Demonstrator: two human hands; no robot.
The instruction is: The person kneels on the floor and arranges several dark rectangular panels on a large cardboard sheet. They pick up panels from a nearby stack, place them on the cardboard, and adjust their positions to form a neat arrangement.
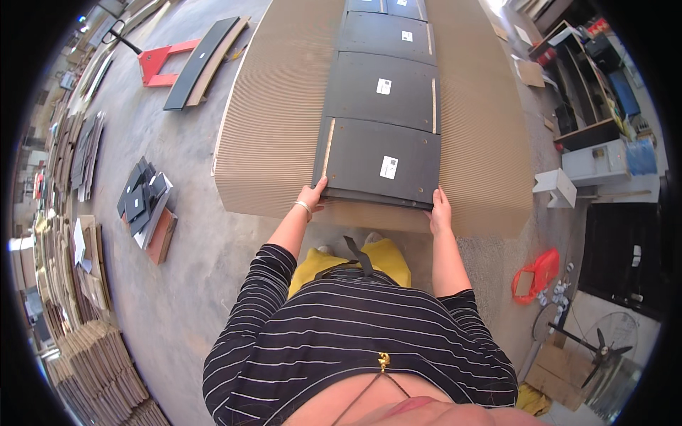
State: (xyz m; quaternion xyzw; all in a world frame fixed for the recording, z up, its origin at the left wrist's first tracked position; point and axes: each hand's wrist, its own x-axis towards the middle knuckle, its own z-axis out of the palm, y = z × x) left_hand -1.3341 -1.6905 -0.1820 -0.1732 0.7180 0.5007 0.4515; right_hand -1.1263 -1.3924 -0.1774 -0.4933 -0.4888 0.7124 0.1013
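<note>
A dark-grey rectangular panel (pixel 359 157) with a white label (pixel 388 167) lies flat, its near corners between the left hand (pixel 311 197) and right hand (pixel 440 211).

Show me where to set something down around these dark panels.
Bare cardboard shows on either side of the panels. Bare floor lies between the cardboard's left edge and the small pile of boards. Crowded: the panels' near end, with left hand and right hand there, and around the red bag and fan.

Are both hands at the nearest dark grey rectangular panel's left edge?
No, the right hand is at the near right corner of that panel.
</note>
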